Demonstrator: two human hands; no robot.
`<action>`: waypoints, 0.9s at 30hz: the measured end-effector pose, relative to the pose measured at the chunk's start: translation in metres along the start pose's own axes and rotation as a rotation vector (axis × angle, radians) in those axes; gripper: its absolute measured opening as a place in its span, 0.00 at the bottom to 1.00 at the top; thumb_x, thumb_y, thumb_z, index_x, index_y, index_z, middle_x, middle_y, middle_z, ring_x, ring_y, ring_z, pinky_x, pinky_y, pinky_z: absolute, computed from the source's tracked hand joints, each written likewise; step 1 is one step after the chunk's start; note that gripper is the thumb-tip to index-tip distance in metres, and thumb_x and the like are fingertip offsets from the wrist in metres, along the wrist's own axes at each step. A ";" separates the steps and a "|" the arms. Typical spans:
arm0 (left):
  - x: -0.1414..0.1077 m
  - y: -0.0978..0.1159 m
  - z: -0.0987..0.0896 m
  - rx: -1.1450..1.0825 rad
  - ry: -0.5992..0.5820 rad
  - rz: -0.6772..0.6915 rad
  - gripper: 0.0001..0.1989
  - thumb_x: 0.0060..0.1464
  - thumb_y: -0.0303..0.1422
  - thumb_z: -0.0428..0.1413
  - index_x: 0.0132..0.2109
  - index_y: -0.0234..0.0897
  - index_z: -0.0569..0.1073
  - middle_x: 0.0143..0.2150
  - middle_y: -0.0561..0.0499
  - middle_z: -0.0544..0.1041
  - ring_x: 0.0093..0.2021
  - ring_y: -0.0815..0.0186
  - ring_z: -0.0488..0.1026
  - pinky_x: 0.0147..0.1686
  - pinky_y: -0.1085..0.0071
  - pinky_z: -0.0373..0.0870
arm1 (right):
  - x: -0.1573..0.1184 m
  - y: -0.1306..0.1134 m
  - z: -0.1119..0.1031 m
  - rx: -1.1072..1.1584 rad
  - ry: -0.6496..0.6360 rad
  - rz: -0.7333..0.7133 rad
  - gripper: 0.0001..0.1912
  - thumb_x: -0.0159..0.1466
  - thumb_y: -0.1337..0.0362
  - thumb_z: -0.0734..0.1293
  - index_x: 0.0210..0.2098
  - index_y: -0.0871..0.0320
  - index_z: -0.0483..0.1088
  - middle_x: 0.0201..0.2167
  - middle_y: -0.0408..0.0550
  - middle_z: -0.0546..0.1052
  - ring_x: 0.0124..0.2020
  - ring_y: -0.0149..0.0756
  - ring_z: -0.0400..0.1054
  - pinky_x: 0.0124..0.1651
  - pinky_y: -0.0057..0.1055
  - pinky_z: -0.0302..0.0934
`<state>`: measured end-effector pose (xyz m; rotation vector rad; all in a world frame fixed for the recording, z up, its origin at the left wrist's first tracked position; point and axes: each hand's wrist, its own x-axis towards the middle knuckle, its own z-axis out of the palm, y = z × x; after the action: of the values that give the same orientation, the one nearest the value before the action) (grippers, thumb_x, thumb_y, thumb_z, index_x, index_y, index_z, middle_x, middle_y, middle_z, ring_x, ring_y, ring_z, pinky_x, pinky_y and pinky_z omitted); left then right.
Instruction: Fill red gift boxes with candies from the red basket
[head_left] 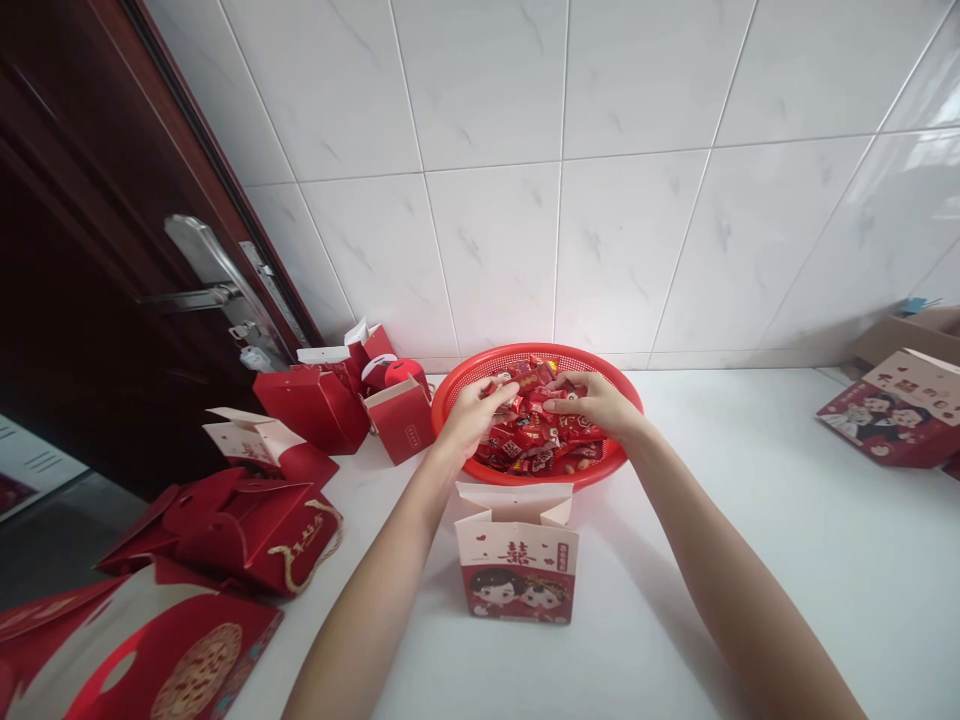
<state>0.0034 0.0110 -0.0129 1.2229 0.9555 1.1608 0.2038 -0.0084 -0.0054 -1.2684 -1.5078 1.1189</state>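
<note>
Through the head view I see both hands over the red basket, which sits against the tiled wall; my left hand has its fingers curled at the wrapped sweets and seems to hold one between thumb and fingers, though I cannot tell for certain; my right hand reaches into the same heap with fingers bent, and I cannot tell whether it grasps anything. The open cream-and-red box stands upright between my forearms, just in front of the basket; red gift boxes stand to the left.
</note>
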 end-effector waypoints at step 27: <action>0.006 -0.007 -0.004 0.076 0.064 0.041 0.20 0.39 0.47 0.70 0.29 0.36 0.74 0.25 0.55 0.72 0.25 0.69 0.70 0.26 0.72 0.68 | 0.006 0.009 0.003 0.176 0.321 -0.167 0.18 0.49 0.51 0.76 0.32 0.56 0.74 0.31 0.45 0.78 0.31 0.39 0.72 0.33 0.34 0.64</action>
<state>0.0019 0.0178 -0.0199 1.2777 1.0341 1.2113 0.2026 -0.0017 -0.0145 -1.1177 -1.2229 0.8719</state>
